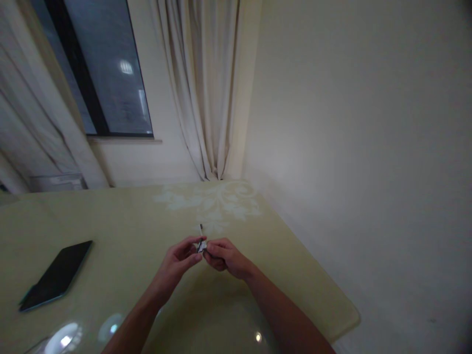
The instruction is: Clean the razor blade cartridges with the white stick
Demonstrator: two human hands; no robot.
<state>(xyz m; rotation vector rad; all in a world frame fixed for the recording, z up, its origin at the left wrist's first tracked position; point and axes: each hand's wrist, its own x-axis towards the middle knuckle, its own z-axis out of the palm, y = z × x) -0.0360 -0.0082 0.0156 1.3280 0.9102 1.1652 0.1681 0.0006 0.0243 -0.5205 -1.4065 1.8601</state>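
Observation:
Over the middle of the table, my left hand (180,258) and my right hand (226,258) meet at a small whitish object with dark edges (201,246). My left thumb and fingers curve around its left side, while my right thumb and forefinger pinch its right end. Its exact kind is too small to make out. Just beyond the fingertips shows a thin white stick with a dark tip (201,228). I cannot tell whether the stick is joined to the held object or lies on the table behind it.
A flat black tablet-like object (59,275) lies on the glossy yellowish table (125,226) to the left. A wall (350,147) runs along the table's right side. Curtains (206,88) and a window (110,64) are behind it. Lamp reflections show near the front.

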